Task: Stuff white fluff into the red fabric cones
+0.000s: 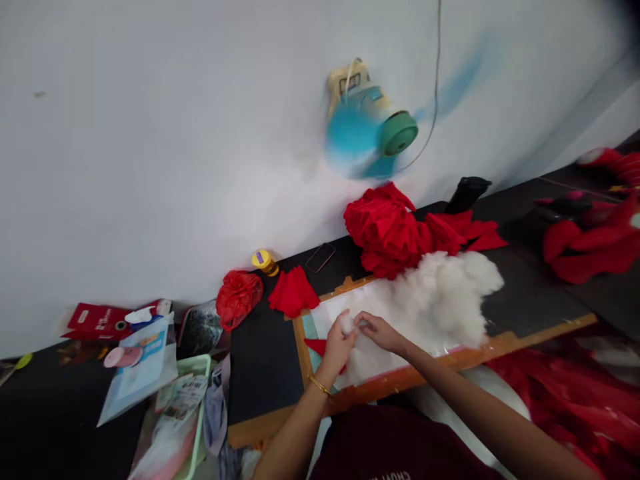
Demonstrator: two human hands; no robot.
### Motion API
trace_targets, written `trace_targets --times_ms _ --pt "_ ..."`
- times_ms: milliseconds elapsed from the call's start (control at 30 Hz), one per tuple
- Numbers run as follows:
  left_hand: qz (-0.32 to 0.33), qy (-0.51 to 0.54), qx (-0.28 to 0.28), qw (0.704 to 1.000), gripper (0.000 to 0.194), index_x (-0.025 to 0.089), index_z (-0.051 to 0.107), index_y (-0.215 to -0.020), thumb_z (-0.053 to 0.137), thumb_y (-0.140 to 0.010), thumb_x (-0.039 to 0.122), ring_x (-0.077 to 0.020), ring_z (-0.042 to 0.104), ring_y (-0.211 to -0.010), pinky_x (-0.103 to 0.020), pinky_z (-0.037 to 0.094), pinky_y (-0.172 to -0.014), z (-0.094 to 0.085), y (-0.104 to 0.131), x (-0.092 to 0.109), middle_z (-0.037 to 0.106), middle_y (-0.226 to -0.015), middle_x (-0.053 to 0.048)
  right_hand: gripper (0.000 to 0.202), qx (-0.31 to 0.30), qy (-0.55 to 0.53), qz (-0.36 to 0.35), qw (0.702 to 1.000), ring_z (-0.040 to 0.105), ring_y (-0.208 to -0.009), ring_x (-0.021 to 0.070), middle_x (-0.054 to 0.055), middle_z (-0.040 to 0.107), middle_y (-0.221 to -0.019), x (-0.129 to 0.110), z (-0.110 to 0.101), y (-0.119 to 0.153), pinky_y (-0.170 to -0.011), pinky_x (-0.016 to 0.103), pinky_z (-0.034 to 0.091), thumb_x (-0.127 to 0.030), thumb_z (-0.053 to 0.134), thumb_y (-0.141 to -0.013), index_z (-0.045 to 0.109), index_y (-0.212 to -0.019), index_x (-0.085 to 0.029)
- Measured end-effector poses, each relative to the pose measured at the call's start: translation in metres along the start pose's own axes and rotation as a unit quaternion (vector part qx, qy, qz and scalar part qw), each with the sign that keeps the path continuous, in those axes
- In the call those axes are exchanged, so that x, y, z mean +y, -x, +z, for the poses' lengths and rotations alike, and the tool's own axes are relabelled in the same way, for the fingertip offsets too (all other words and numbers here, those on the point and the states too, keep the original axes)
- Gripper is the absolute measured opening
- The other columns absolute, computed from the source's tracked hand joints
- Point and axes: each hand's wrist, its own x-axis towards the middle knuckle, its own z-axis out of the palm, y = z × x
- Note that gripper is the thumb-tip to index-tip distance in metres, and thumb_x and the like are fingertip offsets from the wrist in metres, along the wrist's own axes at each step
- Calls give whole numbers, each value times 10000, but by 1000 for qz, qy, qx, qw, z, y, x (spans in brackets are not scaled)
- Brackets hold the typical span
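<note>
My left hand, with a gold bangle at the wrist, is closed around a small red cloth piece, whose pointed end sticks out on the left. A white tuft of stuffing shows at the top of that hand. The fingers of my right hand are pinched together at the tuft's right side. Both hands are just above a white sheet on the table. To their right lies a big fluffy heap of white stuffing. How the cloth and tuft join is hidden by my fingers.
Behind the stuffing is a large pile of red cloth pieces; a smaller red stack lies left, near a phone and a yellow-lidded jar. A fan spins on the wall. A green basket stands lower left.
</note>
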Motion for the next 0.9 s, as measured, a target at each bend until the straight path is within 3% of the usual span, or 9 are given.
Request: trace_targets --times_ms 100,200,367,467,567,633,733,800,900 --pt "-20 -15 32 999 210 147 654 -1008 578 -835 237 -213 601 -902 -325 456 -870 10 -3 3 675 -954 -85 410 3 -98 -13 995 612 -1092 214 75 642 -1209 -6 -5 4 -950 361 496 -313 569 -846 525 -1241 -215" --pt "-35 -10 60 998 197 133 640 -955 558 -854 281 -215 593 -831 -325 462 -800 17 -3 3 665 -892 -91 656 -23 -112 -12 993 588 -1175 247 107 607 -1308 -9 -3 6 -1007 391 471 -359 684 -761 458 -1356 -198" --pt "-72 32 62 995 233 160 661 -969 657 -739 198 -179 593 -723 -283 474 -692 16 4 -2 678 -819 -41 457 -42 5 -5 999 672 -1045 262 97 708 -1177 -5 2 0 -938 383 500 -214 580 -782 612 -1237 -195" --pt "-113 71 86 987 312 162 643 -1042 647 -732 201 -133 559 -598 -251 455 -600 5 8 -12 661 -745 -6 368 -90 99 -53 990 686 -1007 240 64 740 -1107 4 -7 -4 -928 337 500 -147 548 -782 695 -1113 -214" --pt "-147 116 111 976 392 134 605 -1100 653 -724 233 -107 529 -523 -234 435 -555 -12 12 -22 631 -678 13 399 -89 188 -38 977 662 -1080 224 74 725 -1163 22 -23 -11 -990 316 467 -90 527 -770 709 -1105 -210" --pt "-164 146 106 970 444 122 592 -1099 686 -683 242 -113 555 -532 -232 441 -549 -24 15 -25 645 -692 2 446 -64 217 -3 974 618 -1162 282 146 668 -1265 34 -35 -15 -1034 410 441 -115 549 -771 665 -1199 -167" --pt "-177 183 65 965 444 134 609 -1022 732 -605 223 -144 629 -629 -238 476 -588 -33 20 -24 696 -786 -35 624 -4 261 26 965 473 -1301 417 241 462 -1470 37 -42 -18 -1036 619 375 -232 635 -766 523 -1372 -135" --pt "-182 197 39 962 384 152 613 -965 728 -604 216 -143 637 -654 -230 478 -599 -33 23 -23 703 -801 -34 675 12 250 -27 968 441 -1320 413 217 411 -1511 23 -37 -14 -1034 616 382 -279 661 -774 476 -1414 -168" --pt "-191 204 3 960 275 170 588 -905 692 -659 235 -109 596 -584 -204 441 -545 -26 25 -23 672 -734 2 609 -42 116 -152 981 607 -1100 257 135 515 -1420 -12 -13 0 -929 413 514 -260 608 -835 457 -1425 -250"
